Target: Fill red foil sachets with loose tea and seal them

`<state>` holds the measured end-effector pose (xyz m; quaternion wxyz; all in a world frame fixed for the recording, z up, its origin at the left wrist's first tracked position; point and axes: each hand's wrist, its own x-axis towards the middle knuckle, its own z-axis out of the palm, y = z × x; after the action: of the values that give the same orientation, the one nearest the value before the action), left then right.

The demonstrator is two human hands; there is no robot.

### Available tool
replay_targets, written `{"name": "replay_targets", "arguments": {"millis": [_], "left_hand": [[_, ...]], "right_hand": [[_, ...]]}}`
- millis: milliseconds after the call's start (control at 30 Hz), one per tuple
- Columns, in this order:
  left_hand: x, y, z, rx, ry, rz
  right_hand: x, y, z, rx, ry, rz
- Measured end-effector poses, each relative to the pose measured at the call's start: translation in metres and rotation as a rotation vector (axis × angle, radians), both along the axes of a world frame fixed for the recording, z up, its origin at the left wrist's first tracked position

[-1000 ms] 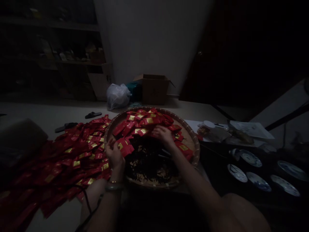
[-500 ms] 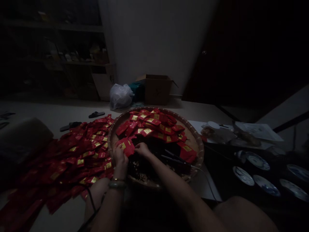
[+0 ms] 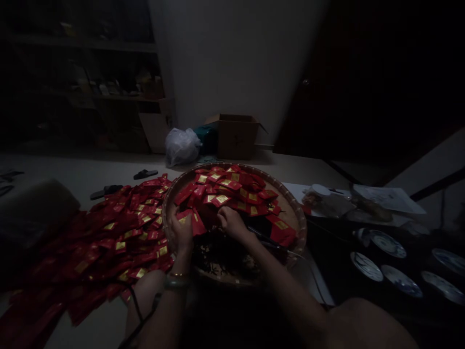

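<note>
While my left hand (image 3: 182, 233) grips red gold-labelled packet (image 3: 196, 224) at nine o'clock in round woven tray (image 3: 289, 209), right hand (image 3: 231, 223) sits near centre, fingers curled, contents indeterminable. Packet heap (image 3: 244, 185): twelve o'clock.

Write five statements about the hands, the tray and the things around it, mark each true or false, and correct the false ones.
1. The left hand holds a red packet. True.
2. More red packets lie left of the round tray. True.
3. The round tray holds only red packets. False: dark pieces lie in it too.
4. A bangle is on the right arm. False: the bangle is on the left arm.
5. The cardboard box is open. True.
</note>
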<state>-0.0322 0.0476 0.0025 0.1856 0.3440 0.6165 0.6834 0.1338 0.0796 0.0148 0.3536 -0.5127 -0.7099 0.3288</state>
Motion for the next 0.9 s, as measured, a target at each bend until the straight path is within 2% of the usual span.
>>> {"name": "replay_targets", "arguments": {"millis": [33, 67, 133, 200, 267, 333, 433, 567, 700, 900], "left_hand": [[0.003, -0.005, 0.007, 0.016, 0.177, 0.027], [0.007, -0.009, 0.013, 0.044, 0.339, -0.032], [0.015, -0.016, 0.019, 0.068, 0.550, -0.310], [0.023, -0.020, 0.018, 0.018, 0.563, -0.597], [0.031, -0.022, 0.013, -0.066, 0.421, -0.729], [0.037, -0.023, 0.008, -0.110, 0.300, -0.735], [0.044, -0.024, 0.004, -0.109, 0.191, -0.655], [0.050, -0.025, 0.003, -0.086, 0.080, -0.611], [0.053, -0.025, 0.001, -0.108, -0.024, -0.627], [0.057, -0.027, 0.003, -0.126, -0.059, -0.622]], "right_hand": [[0.013, -0.003, 0.010, 0.097, -0.130, 0.088], [0.024, -0.007, 0.020, 0.162, -0.254, 0.179], [0.043, -0.013, 0.036, 0.255, -0.413, 0.292], [0.053, -0.018, 0.044, 0.329, -0.450, 0.329], [0.054, -0.022, 0.042, 0.404, -0.368, 0.285], [0.050, -0.025, 0.029, 0.474, -0.241, 0.161], [0.041, -0.033, 0.005, 0.549, -0.134, -0.022], [0.032, -0.042, -0.015, 0.605, -0.122, -0.091], [0.030, -0.045, -0.019, 0.674, -0.116, -0.121], [0.031, -0.047, -0.017, 0.721, -0.098, -0.159]]}}
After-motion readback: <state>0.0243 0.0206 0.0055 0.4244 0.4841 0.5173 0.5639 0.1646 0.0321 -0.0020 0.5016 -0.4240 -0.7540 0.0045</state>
